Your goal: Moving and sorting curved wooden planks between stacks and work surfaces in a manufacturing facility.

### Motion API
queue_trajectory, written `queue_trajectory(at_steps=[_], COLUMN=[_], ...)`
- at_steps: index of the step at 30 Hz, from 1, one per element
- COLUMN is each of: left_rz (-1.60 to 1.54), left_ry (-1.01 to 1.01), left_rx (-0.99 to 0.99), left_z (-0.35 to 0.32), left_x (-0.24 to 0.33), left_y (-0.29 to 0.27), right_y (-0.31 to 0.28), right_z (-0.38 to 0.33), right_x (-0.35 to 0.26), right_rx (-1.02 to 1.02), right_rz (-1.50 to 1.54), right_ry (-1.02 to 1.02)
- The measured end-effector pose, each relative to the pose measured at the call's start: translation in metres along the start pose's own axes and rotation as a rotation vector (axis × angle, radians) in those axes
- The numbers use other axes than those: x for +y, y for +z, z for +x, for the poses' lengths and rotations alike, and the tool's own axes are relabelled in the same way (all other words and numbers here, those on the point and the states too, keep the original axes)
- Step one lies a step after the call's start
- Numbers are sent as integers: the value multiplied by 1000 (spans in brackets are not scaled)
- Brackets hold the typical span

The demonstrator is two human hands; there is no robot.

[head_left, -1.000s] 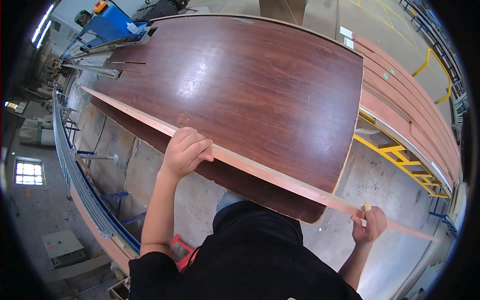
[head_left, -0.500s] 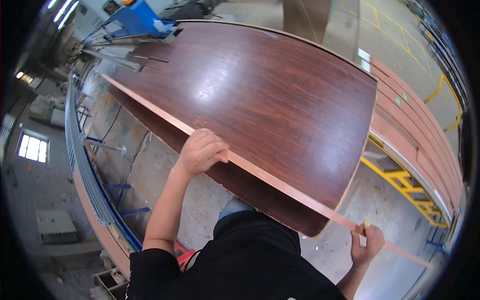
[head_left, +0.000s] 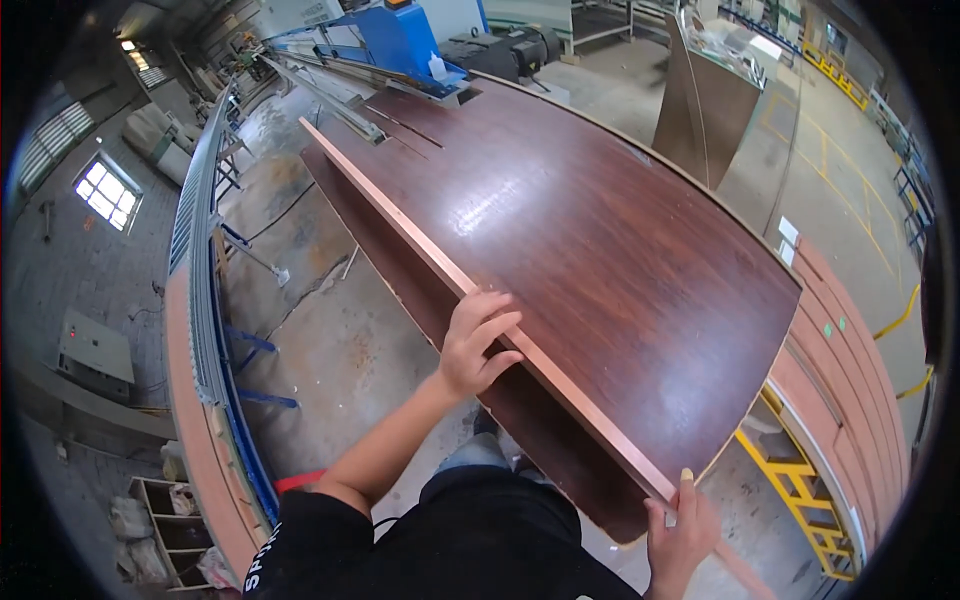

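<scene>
We hold a long pale edge strip against the near edge of the dark red-brown laminated board, left hand spread flat on it, right hand pinching its near end; by our reading, seating remains unfinished.

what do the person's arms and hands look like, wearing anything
Both hands are bare: no gloves, rings or watch show on the left hand or the right hand. The forearms are bare too. A black short-sleeved shirt covers the upper arms, with small white lettering near the left sleeve's hem. The right wrist is cut off by the picture's lower edge.
</scene>
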State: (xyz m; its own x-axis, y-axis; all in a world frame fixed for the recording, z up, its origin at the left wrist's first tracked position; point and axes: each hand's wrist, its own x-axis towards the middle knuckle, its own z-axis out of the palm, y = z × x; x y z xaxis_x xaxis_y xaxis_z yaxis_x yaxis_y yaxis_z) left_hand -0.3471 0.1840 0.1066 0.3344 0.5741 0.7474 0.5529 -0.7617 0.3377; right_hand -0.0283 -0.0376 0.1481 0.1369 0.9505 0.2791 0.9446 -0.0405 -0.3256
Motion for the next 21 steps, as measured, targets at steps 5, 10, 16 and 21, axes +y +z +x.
queue_trajectory(at_steps=[5,10,16,21], left_rz=[-158,-868,-1297,-1532], left_ry=[-685,-1313,-1552,-1690], left_rx=[374,354,303,343], left_z=[-75,-107,-108,-108], left_x=[-14,-28,-43,-83], left_y=[12,32,25,21], right_y=[11,41,70,63], right_z=[7,32,59,70], right_x=[-21,-57,-45,-55], right_rx=[30,130,336,375], right_rz=[-138,-120,-266,-240], right_ry=[59,-5,-45,-111])
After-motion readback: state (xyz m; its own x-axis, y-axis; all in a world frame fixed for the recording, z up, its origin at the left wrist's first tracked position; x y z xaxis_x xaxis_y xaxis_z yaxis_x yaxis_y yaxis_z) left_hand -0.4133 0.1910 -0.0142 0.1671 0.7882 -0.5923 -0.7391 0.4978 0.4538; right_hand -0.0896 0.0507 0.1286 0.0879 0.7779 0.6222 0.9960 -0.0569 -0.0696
